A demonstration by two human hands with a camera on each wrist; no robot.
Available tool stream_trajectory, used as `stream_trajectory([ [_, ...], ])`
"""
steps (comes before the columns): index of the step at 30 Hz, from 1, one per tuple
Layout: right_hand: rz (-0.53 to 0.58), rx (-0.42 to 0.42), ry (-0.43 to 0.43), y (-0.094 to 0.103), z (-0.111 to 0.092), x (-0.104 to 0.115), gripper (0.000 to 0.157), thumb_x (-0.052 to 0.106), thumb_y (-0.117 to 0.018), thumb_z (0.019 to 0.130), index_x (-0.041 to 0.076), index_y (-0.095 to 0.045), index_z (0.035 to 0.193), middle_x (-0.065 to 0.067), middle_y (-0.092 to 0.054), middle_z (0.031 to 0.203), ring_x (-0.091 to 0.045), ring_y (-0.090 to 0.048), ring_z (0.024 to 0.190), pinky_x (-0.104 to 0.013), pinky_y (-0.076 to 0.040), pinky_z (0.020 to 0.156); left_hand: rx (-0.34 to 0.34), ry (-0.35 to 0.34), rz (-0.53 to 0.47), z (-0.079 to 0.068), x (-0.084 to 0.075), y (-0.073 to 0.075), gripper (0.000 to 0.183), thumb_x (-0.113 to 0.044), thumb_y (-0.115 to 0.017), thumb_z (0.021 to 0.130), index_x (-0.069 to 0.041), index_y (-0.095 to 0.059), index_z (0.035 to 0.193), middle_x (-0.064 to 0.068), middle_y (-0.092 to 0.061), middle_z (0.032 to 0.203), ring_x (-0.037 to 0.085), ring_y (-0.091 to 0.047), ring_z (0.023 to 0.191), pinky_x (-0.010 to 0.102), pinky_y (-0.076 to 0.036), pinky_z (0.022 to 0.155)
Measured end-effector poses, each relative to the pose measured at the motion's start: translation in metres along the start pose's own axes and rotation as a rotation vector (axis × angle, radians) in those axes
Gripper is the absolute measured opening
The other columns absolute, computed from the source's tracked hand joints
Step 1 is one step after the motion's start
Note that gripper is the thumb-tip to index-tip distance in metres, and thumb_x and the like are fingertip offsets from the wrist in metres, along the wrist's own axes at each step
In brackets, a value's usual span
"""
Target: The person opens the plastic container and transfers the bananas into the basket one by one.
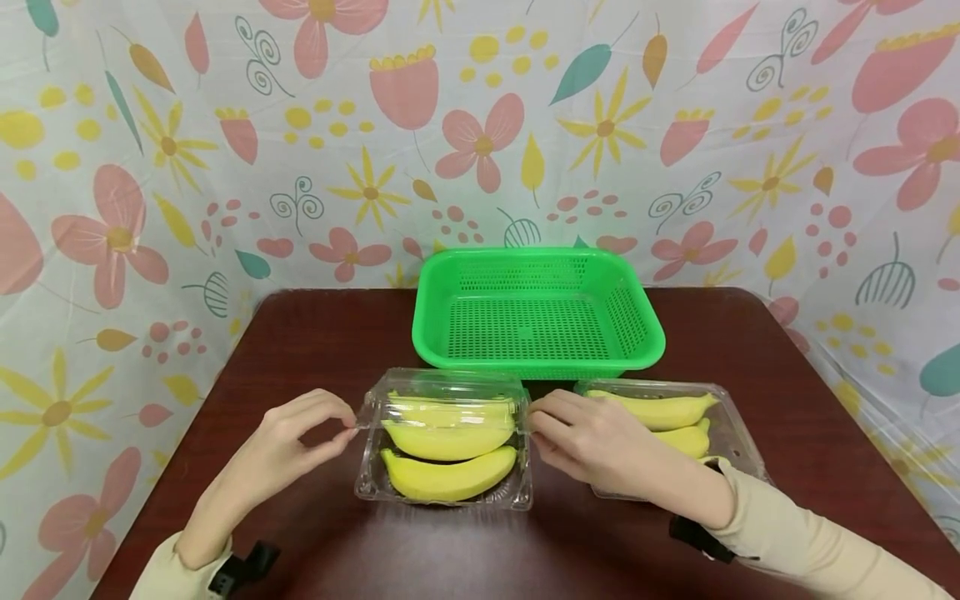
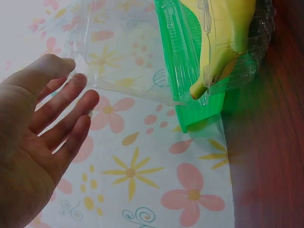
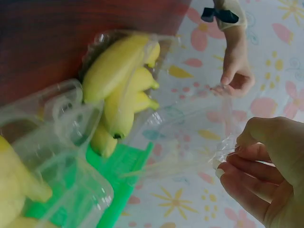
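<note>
Clear plastic clamshell container (image 1: pixel 442 502), rectangular, base flat on the table (image 1: pixel 330 525), just in front of the green basket (image 1: pixel 538 367). Hinged lid (image 1: pixel 450 381) see-through, shiny, partly raised, front edge up off the base, its front corners pinched by left hand (image 1: pixel 300 429) and right hand (image 1: pixel 581 429). Inside: at least three yellow bananas (image 1: pixel 452 477), curved, lying side by side crosswise.

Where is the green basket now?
In the head view, the green basket stands just right of centre, toward the back of the table, behind both clear containers.
</note>
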State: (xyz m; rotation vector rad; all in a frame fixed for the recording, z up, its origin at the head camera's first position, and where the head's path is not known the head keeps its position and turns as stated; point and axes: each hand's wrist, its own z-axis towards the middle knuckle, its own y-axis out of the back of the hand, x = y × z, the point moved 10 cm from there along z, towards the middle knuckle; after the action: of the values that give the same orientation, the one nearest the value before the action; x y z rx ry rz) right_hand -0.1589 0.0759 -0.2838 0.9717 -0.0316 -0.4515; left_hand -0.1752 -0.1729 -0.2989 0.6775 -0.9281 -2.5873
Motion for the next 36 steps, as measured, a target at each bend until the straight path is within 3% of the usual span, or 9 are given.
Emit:
stream_trajectory([
  [7, 0.032, -0.032, -0.068, 0.01, 0.004, -0.016, 0.027, 0.024, -0.045, 0.101, 0.012, -0.068, 0.094, 0.002, -0.065, 0.093, -0.009, -0.064, 0.078, -0.022, -0.052, 0.055, -0.053, 0.025, -0.003, 0.008, 0.008, 0.008, 0.019, -0.03, -0.061, 0.094, -0.012, -0.069, 0.093, -0.002, -0.067, 0.088, 0.005, -0.062, 0.085, 0.007, -0.048, 0.081],
  [15, 0.01, -0.122, -0.065, 0.017, 0.009, -0.027, 0.03, 0.022, -0.043, 0.103, 0.011, -0.07, 0.096, 0.001, -0.067, 0.088, -0.012, -0.068, 0.075, -0.026, -0.053, 0.053, -0.165, -0.023, 0.028, 0.018, 0.012, 0.017, 0.028, -0.035, -0.061, 0.093, -0.01, -0.071, 0.089, 0.001, -0.068, 0.084, 0.009, -0.063, 0.08, 0.007, -0.048, 0.081],
  [22, -0.025, -0.142, -0.094, 0.018, 0.011, -0.038, 0.032, 0.021, -0.04, 0.103, 0.011, -0.071, 0.098, 0.0, -0.068, 0.086, -0.012, -0.067, 0.07, -0.025, -0.05, 0.047, -0.217, 0.008, 0.076, 0.024, 0.019, 0.021, 0.031, -0.037, -0.06, 0.094, -0.009, -0.073, 0.089, 0.002, -0.069, 0.084, 0.011, -0.063, 0.08, 0.006, -0.047, 0.079],
  [28, -0.094, -0.174, -0.06, 0.023, 0.016, -0.039, 0.032, 0.015, -0.04, 0.101, 0.01, -0.072, 0.1, -0.001, -0.069, 0.086, -0.014, -0.067, 0.07, -0.028, -0.05, 0.047, -0.247, 0.017, 0.089, 0.029, 0.02, 0.025, 0.029, -0.033, -0.062, 0.094, -0.007, -0.075, 0.092, 0.004, -0.071, 0.087, 0.014, -0.062, 0.082, 0.008, -0.047, 0.082],
  [31, -0.118, -0.18, -0.051, 0.024, 0.018, -0.041, 0.025, 0.01, -0.047, 0.097, 0.01, -0.072, 0.1, -0.001, -0.069, 0.086, -0.014, -0.068, 0.07, -0.027, -0.05, 0.045, -0.269, 0.013, 0.113, 0.031, 0.02, 0.026, 0.032, -0.033, -0.061, 0.094, -0.005, -0.076, 0.093, 0.006, -0.072, 0.088, 0.015, -0.063, 0.083, 0.007, -0.046, 0.084],
  [34, -0.123, -0.173, -0.067, 0.023, 0.02, -0.047, 0.014, 0.005, -0.065, 0.087, 0.009, -0.073, 0.098, -0.001, -0.07, 0.085, -0.014, -0.069, 0.07, -0.027, -0.05, 0.045, -0.285, 0.017, 0.134, 0.033, 0.02, 0.027, 0.034, -0.034, -0.06, 0.095, -0.004, -0.076, 0.096, 0.007, -0.074, 0.089, 0.016, -0.065, 0.084, 0.007, -0.046, 0.086],
  [36, -0.121, -0.161, -0.094, 0.021, 0.021, -0.052, 0.018, 0.004, -0.074, 0.079, 0.01, -0.073, 0.097, -0.001, -0.07, 0.083, -0.014, -0.069, 0.069, -0.027, -0.049, 0.045, -0.285, 0.022, 0.132, 0.034, 0.021, 0.027, 0.023, -0.023, -0.067, 0.092, -0.003, -0.076, 0.099, 0.008, -0.074, 0.092, 0.018, -0.066, 0.086, 0.008, -0.046, 0.087],
])
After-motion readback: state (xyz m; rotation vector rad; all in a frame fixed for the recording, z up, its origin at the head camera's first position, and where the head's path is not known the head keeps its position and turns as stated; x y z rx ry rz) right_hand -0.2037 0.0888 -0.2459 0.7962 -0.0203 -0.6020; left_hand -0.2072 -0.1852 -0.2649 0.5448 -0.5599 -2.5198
